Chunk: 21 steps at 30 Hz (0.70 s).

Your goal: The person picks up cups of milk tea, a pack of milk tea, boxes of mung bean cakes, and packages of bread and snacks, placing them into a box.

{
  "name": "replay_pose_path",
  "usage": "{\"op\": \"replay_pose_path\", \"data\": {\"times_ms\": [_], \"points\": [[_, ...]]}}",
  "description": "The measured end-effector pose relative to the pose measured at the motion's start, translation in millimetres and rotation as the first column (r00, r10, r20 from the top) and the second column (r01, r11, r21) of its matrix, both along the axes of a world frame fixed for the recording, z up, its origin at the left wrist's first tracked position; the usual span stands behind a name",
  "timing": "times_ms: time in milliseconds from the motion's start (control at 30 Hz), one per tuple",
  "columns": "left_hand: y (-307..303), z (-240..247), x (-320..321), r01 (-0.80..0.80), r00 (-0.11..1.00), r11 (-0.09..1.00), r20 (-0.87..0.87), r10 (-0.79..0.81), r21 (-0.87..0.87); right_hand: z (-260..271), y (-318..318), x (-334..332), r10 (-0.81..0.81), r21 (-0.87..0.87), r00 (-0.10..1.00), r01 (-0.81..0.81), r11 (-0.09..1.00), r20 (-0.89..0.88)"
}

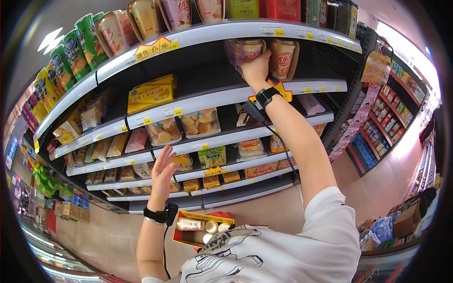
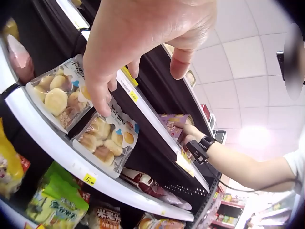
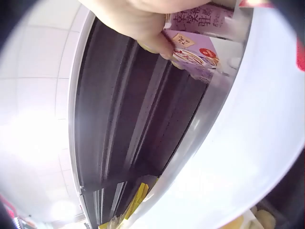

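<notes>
Purple covers the drink pack [image 1: 233, 53] that the right hand [image 1: 255, 66] grips on the shelf just below the top one, near its right end. The fingers curl over the pack, and in the right wrist view a digit presses against its printed side. Just to the right of this pack stands a beige cup pack [image 1: 284, 59] with red lettering, upright on the same shelf. A star-shaped price tag [image 1: 284, 91] sits at the shelf edge, partly behind the right wrist.

The left hand [image 1: 163, 178] is open and raised in front of the lower shelves, its fingers loosely spread and holding nothing. In the left wrist view it appears over two clear-fronted bread bags [image 2: 57, 99] [image 2: 102, 145], which lie side by side on one shelf.

Yellow boxes [image 1: 150, 94] lie stacked farther left on the shelf that bears the drink pack. Along the top shelf, green canisters [image 1: 73, 53] stand to the left of more cup packs [image 1: 144, 20]. Down by the person's white shirt [image 1: 264, 257], an open yellow-and-red carton [image 1: 204, 216] holds several cans [image 1: 190, 224], one of them on its side.
</notes>
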<state>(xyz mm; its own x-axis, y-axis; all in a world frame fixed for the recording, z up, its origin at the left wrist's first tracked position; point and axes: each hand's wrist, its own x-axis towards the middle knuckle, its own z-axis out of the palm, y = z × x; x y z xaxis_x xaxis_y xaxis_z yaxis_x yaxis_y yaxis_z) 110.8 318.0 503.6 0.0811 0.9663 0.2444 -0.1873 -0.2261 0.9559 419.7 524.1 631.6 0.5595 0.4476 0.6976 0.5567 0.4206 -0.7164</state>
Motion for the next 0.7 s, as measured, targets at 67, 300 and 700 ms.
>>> {"op": "replay_pose_path", "data": {"times_ms": [67, 300, 700], "points": [[1, -3, 2, 0.008, 1.000, 1.000, 0.003, -0.008, -0.004, -1, -3, 3, 0.034, 0.007, 0.999, -0.034, 0.999, -0.002], [0, -9, 6, 0.023, 0.999, 0.999, 0.029, -0.022, -0.034, 0, -15, -2, 0.043, 0.019, 0.997, -0.045, 0.999, 0.070], [-5, -52, -21, -0.025, 0.997, 0.993, 0.073, 0.034, -0.117, -24, -34, -5, -0.168, 0.264, 0.929, 0.080, 0.961, 0.329]]}}
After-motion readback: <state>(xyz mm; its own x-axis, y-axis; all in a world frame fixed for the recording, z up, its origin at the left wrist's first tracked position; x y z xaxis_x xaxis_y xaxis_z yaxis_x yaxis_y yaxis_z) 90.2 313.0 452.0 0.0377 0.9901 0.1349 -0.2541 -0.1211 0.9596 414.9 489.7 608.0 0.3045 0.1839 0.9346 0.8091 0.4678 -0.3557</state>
